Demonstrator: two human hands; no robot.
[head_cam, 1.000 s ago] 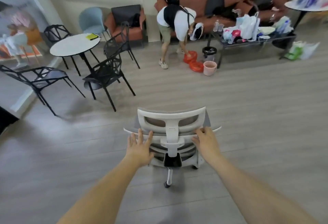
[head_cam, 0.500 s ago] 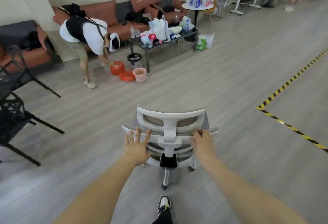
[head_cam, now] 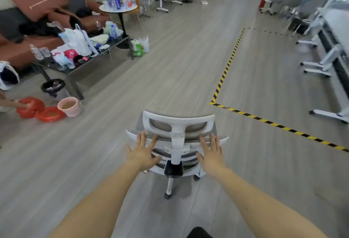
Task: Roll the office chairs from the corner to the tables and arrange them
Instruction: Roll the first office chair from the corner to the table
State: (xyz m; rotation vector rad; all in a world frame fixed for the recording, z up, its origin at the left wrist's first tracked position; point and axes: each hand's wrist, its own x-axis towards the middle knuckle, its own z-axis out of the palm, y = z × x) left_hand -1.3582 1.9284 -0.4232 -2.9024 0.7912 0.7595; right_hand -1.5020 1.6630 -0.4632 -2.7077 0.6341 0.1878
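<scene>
The white-framed, grey-mesh office chair (head_cam: 178,143) stands on the open grey plank floor (head_cam: 170,67), its back to the person. The left hand (head_cam: 142,152) and right hand (head_cam: 211,152) lie flat, fingers straight, against the backrest's top edge, likely to push and steer it towards the white-legged tables (head_cam: 328,56) beyond the yellow-black floor tape (head_cam: 226,67).

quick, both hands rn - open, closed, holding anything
Left hand: open, straight fingers pressing the office chair backrest.
Right hand: open, pressing it too.
</scene>
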